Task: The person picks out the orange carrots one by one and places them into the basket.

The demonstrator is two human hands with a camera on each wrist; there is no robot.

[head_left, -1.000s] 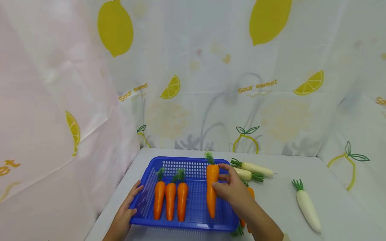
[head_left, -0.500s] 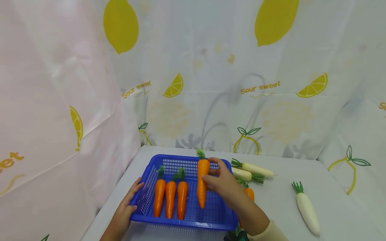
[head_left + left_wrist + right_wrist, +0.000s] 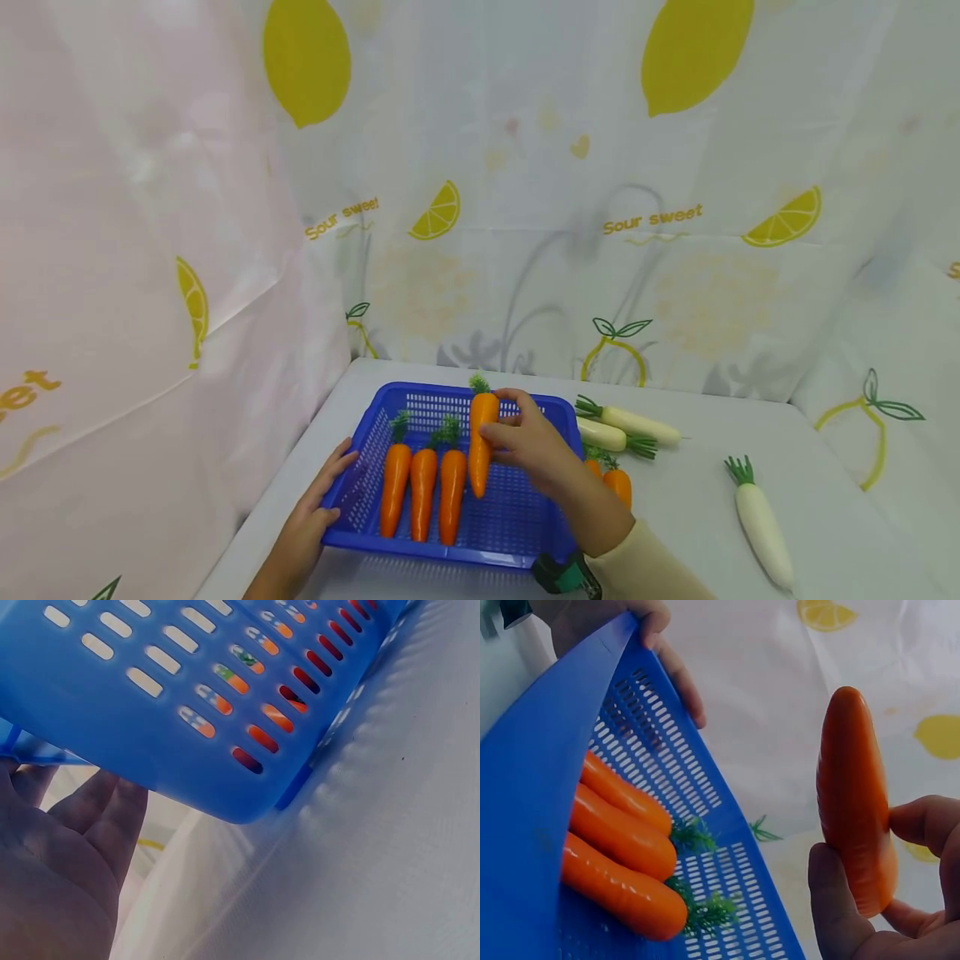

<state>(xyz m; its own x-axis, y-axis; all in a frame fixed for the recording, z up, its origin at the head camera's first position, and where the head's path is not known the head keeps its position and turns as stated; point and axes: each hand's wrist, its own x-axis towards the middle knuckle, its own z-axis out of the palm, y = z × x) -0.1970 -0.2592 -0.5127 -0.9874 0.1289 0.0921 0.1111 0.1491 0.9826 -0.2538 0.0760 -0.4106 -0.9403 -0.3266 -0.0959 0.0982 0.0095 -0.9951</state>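
My right hand (image 3: 525, 437) pinches an orange carrot (image 3: 482, 442) with a green leafy top between thumb and fingers. It holds the carrot above the blue basket (image 3: 450, 553), tip downward. In the right wrist view the thumb and fingers press the held carrot (image 3: 855, 795) from both sides. Inside the basket, three more carrots (image 3: 423, 496) lie side by side at the left, tops toward the back wall. My left hand (image 3: 307, 512) grips the basket's left rim near the front corner. The left wrist view has its fingers (image 3: 112, 806) at the rim beside the slotted wall.
Right of the basket lie more carrots (image 3: 618, 485), partly hidden by the right arm. Two white radishes (image 3: 641, 423) lie behind them, and another radish (image 3: 763, 533) rests farther right on the white table (image 3: 690, 517). A lemon-print curtain (image 3: 525, 275) surrounds the table.
My right hand has carried the carrot leftward over the basket, closer to the three carrots inside. The left hand stays on the rim. The head view has shifted slightly.
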